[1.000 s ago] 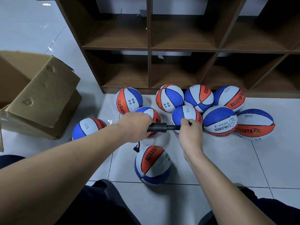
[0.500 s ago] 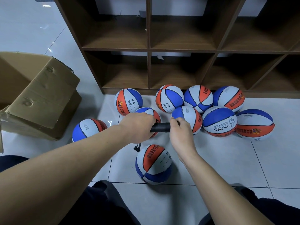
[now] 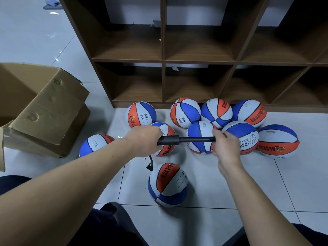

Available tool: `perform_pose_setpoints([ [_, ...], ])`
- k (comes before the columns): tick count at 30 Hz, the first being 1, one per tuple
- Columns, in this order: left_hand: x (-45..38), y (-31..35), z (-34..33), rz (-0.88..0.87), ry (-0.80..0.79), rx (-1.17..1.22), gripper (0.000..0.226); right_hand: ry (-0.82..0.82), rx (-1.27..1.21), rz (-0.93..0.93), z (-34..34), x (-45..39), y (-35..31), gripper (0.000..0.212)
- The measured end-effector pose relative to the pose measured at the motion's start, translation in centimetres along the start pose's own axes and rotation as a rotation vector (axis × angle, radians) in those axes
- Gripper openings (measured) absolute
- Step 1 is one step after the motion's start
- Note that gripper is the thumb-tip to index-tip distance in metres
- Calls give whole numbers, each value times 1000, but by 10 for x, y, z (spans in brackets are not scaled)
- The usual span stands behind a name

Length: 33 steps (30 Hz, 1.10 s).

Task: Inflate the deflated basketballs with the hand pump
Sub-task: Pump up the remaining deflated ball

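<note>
Black plastic makes up the hand pump (image 3: 186, 139), which lies level above the floor between both hands. The left hand (image 3: 144, 140) has its fingers curled tightly round the thick barrel, knuckles up. The right hand (image 3: 224, 145) grips the far end, fingers wrapped over the handle so that the handle itself is mostly hidden; the thin rod shows drawn out between the two fists. A short black hose (image 3: 150, 163) drops from under the left hand to the nearest basketball (image 3: 168, 185), a red, white and blue one sitting alone on the pale floor tiles (image 3: 230, 176) just in front of the person's dark trousers (image 3: 110, 226). The hose tip appears to meet the ball's upper left edge, though the joint is too small to be sure.

Behind the pump, eight more basketballs in the same colours crowd the foot of a brown wooden cubby shelf (image 3: 162, 61), several touching one another; one reads "CHILDREN" (image 3: 245, 137). Another ball (image 3: 95, 144) lies apart to the left, beside an open cardboard box (image 3: 44, 110) with its flap hanging down.
</note>
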<state>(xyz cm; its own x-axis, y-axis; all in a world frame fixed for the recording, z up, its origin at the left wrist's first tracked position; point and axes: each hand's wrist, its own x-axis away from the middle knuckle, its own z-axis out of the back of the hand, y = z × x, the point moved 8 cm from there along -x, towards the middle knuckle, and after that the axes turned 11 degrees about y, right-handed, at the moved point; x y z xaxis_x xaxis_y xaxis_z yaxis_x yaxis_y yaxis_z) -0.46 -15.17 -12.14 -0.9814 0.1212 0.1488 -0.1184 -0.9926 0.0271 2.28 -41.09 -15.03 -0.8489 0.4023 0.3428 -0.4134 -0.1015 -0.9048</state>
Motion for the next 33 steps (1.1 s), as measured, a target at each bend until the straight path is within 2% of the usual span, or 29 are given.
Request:
perform_pose_setpoints([
  [3,-1,3,-1,-6,-9,7,13,37,-65,-1,10,-7,-4,41],
  [8,-4,7,-5,-7,4,-18,7,242,-113,41,9,6,-5,33],
  [12,-3,5,-6,7,12,4,10,237,-90,95,-1,14,-9,34],
  [26,1,24,-7,-23,17,29,17,-121,156,196,-56,62,-4,45],
  [33,1,19,-9,-27,-14,16,13,-171,178,157,-60,60,4,37],
])
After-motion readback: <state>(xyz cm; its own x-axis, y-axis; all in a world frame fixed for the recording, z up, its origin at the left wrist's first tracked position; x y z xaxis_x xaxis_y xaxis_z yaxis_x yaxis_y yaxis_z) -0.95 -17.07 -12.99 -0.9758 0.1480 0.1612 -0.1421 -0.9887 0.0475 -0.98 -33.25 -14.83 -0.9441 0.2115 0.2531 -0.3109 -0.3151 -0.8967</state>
